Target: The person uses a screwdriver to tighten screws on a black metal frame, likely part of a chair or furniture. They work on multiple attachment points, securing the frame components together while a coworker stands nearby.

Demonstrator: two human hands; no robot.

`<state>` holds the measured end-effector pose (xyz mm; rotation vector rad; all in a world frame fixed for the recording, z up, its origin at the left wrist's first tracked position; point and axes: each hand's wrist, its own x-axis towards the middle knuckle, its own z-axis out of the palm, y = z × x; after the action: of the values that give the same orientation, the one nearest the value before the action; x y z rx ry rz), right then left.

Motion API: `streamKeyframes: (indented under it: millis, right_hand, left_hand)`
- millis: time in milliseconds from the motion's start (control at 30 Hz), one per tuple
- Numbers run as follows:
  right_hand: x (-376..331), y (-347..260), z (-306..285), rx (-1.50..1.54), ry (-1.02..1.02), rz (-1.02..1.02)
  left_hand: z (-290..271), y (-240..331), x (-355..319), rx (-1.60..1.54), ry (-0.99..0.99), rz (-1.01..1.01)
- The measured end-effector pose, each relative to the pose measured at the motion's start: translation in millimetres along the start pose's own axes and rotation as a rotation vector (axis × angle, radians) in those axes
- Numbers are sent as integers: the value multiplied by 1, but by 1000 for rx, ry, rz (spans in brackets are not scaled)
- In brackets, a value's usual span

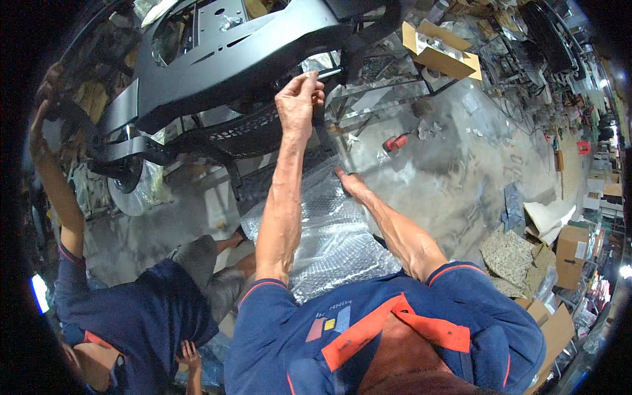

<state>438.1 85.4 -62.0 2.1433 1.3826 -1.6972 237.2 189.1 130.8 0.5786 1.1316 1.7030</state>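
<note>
Partly legible pale lettering (337,309) stands beside a red, yellow and blue print (329,324) on the navy shirt (276,349).

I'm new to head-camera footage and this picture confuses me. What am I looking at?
There is no robot: these are a person's two bare hands, seen by a fisheye camera on their head, looking down. That wide lens bends straight edges. The left hand is raised in front of a large dark part, fingers curled near a pale rod; whether they grip it is hard to tell. The right hand is at the edge of some bubble wrap. A red object lies on the floor. At left is a co-worker.
</note>
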Motion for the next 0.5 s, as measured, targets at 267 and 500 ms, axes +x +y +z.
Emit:
streamKeyframes:
  millis: [267, 500]
  right_hand:
    - [11, 4, 1, 42, 22, -31]
    - [16, 9, 2, 75, -28, -21]
  left_hand:
    - [-20, 32, 27, -279, -152, -675]
    - [-21, 39, 41, -213, -271, -712]
